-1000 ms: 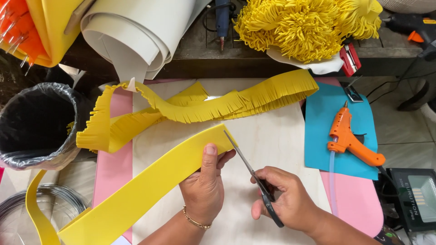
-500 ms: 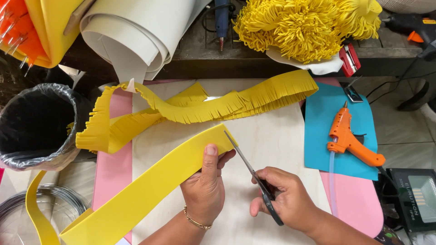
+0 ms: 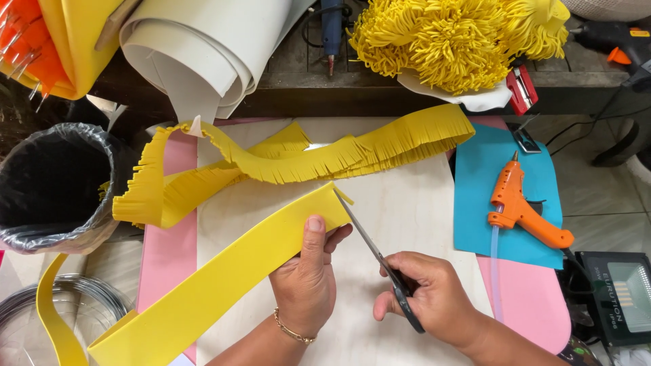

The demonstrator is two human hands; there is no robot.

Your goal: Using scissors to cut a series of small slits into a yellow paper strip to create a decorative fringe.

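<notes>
My left hand (image 3: 306, 278) grips a long yellow foam strip (image 3: 224, 278) near its upper right end, thumb on top. My right hand (image 3: 434, 298) holds black-handled scissors (image 3: 376, 257); the blades point up and left, and their tip meets the strip's end edge, where a thin sliver sticks out. The strip runs down to the lower left. Above it lies a fringed yellow foam strip (image 3: 298, 166), folded across the work surface.
A beige board (image 3: 407, 203) lies over pink foam (image 3: 166, 251). An orange glue gun (image 3: 522, 210) rests on a blue sheet (image 3: 475, 203) at right. At left stands a black-lined bin (image 3: 51, 186). Rolled white foam (image 3: 203, 47), a yellow fringed pompom (image 3: 447, 41) and a red stapler (image 3: 521, 89) sit behind.
</notes>
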